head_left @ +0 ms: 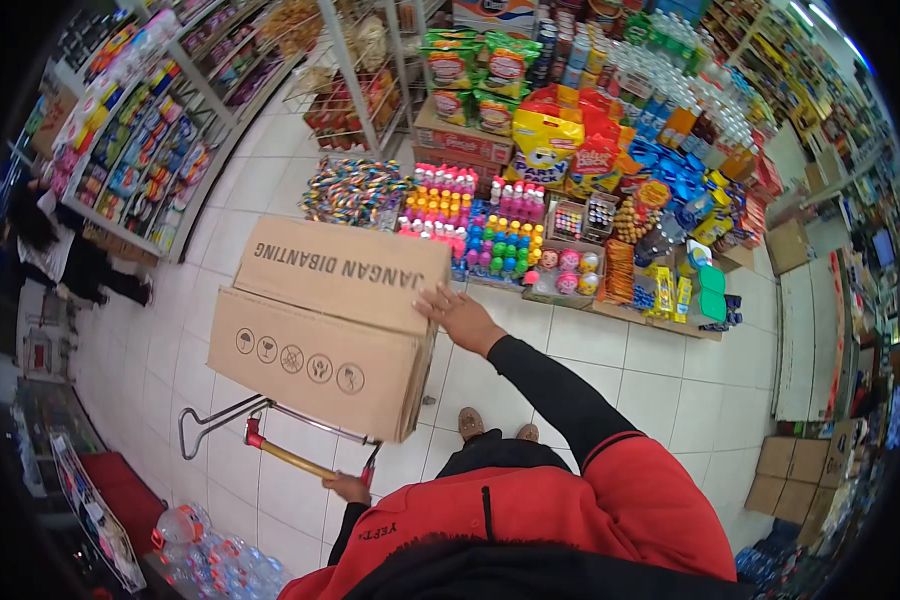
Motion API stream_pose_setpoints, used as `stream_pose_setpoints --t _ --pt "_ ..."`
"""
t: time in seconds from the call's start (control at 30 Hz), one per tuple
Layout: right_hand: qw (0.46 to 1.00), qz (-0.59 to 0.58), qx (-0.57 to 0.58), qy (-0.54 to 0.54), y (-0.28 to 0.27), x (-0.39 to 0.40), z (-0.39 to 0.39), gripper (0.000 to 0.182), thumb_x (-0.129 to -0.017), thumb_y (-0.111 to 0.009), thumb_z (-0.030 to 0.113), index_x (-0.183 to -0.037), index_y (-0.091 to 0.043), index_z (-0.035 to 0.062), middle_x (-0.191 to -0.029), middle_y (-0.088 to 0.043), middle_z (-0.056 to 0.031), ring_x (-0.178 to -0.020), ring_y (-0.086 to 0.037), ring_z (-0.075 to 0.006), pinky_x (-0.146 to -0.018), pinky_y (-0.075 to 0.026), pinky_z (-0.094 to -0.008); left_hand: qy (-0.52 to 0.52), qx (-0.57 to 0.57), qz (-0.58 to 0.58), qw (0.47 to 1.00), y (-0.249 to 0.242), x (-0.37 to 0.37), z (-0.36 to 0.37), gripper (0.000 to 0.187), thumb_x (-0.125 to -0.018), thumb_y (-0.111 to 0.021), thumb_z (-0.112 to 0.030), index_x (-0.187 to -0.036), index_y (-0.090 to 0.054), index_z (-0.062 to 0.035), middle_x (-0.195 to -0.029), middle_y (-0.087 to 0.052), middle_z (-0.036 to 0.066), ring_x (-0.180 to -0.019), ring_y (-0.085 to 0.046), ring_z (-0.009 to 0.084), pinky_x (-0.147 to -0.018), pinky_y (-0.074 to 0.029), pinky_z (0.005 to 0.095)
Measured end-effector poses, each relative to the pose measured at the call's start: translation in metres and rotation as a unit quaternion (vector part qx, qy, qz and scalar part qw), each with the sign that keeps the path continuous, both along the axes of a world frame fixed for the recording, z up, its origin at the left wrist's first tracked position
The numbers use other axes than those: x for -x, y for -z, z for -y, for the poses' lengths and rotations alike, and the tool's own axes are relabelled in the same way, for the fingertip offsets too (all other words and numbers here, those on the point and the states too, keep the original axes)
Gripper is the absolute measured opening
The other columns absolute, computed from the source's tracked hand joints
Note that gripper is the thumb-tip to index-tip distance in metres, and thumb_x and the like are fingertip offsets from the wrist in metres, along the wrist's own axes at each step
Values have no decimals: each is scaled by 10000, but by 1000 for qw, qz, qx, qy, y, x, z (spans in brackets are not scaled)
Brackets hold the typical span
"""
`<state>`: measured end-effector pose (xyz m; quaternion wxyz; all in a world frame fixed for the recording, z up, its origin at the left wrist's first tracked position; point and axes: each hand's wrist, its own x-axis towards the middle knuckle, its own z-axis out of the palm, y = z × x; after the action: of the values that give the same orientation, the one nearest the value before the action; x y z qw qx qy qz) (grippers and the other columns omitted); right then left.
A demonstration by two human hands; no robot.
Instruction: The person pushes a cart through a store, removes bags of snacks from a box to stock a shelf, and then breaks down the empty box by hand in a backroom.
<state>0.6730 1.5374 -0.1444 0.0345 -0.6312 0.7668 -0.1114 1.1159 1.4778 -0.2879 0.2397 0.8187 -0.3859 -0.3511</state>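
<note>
Red-black clothing point(540, 505), carton point(315, 335) crosswise, lettering point(336, 268) inverted

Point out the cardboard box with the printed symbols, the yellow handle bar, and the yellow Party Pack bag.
Cardboard box point(315, 335): head view, on the symbol-printed face, above the symbols.
Yellow handle bar point(293, 460): head view, mid-length of the bar.
Yellow Party Pack bag point(547, 145): head view, middle of its front.

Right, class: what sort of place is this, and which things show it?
Most likely a grocery shop or minimarket: a yellow plastic bag printed PARTY PACK, massed clear plastic bottles and shelved rows of small colourful packets suggest it.
</note>
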Motion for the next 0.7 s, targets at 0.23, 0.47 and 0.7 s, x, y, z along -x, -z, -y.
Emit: stream_pose_setpoints --t 0.23,0.47,0.7 --pt "968 236 5 82 -12 9 -5 675 -760 -602 104 -1345 -267 75 -1283 -417 -177 -1149 -437 -347 -929 -400 -377 -187 -57 -300 934 26 101 12 352 -879 -481 -240 -1095 -291 -36 -1170 -447 173 -1006 -531 275 -843 -459 408" --pt "947 300 -96 67 42 26 9 477 -775 -604 181 -1215 -474 53 -1148 -528 -196 -1073 -501 -338 -914 -406 -384 -78 -415 -460 782 -44 191 86 323 -920 -406 -260 -1128 -395 -14 -1075 -538 191 -934 -560 314 -781 -516 389" --pt "908 393 -114 -94 71 5 153 583 -844 -525 285 -1351 -284 127 -1227 -437 -249 -1053 -499 -395 -883 -417 -429 363 232 464 774 -261 166 156 513 -782 -621 -188 -1226 -435 -10 -1288 -387 225 -1184 -340 416 -1016 -182 549"
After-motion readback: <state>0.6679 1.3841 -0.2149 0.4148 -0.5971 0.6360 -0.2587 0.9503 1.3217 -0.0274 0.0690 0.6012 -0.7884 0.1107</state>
